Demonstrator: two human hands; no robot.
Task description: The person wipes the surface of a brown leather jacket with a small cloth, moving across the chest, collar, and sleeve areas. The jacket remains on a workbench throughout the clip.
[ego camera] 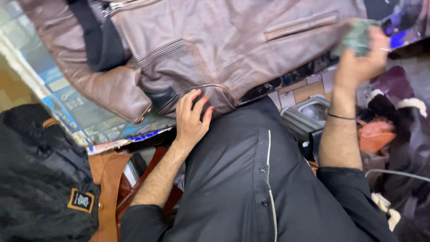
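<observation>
A brown leather jacket (215,40) lies spread on a counter across the top of the view. My left hand (191,117) rests flat on its lower hem with fingers spread, holding nothing. My right hand (363,58) is raised at the jacket's right edge, near a slit pocket (301,26), and grips a greenish cloth (358,36); the hand and cloth are blurred. A thin black band (341,117) circles my right wrist. My black shirt (251,179) fills the lower middle.
A black quilted garment with an orange-edged patch (81,200) lies at lower left beside tan leather (106,179). The counter's blue patterned top (67,107) shows left of the jacket. Dark and orange garments (380,134) are piled at right, near a grey metal object (309,112).
</observation>
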